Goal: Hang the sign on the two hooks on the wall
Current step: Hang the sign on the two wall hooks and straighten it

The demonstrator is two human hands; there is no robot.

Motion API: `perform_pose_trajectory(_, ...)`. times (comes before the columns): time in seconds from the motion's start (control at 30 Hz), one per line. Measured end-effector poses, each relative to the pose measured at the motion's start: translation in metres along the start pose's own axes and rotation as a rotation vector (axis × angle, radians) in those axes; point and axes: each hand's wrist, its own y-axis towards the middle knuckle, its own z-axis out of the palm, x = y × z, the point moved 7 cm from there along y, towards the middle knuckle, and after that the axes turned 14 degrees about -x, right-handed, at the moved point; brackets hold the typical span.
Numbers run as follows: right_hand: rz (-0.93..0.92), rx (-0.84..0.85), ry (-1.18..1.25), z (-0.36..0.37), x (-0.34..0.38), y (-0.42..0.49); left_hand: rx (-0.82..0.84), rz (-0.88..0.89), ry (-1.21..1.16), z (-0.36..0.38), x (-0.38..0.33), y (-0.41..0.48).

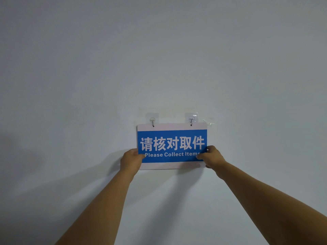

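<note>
Your left hand (131, 159) has its grip closed on the lower left corner of the sign (172, 146), thumb lying on the blue face beside the word "Please". Your right hand (211, 156) has its grip closed on the lower right corner, thumb on the face over the end of "Items", the remaining fingers behind the edge. Both forearms reach up from below toward the wall (159, 59).

Between the two grips the sign spans level, flat against the wall, its blue panel bearing white Chinese characters with "Please Collect Items" beneath. A pale border runs along the top and bottom edges.

Directly above your left grip, at the sign's top edge, the left hook (152, 120) sits on a clear adhesive pad, and a small ring from the sign reaches it. Directly above and just inside your right grip, the right hook (191, 119) meets a second ring likewise. Whether each ring is fully seated cannot be told. A further clear pad (208, 121) sits just beyond the right hook.
</note>
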Motion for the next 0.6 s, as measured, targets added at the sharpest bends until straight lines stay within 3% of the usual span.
perform_pose_trajectory(0.2, 0.003, -0.041, 0.009, 0.0041, 0.0003, -0.0001, 0.061, -0.028, 0.017, -0.0004, 0.0052, 0.0030)
perform_pose_trajectory(0.6, -0.006, -0.059, 0.001, 0.0108, -0.0043, -0.0017, 0.025, -0.029, 0.058, 0.0026, 0.0070, 0.0021)
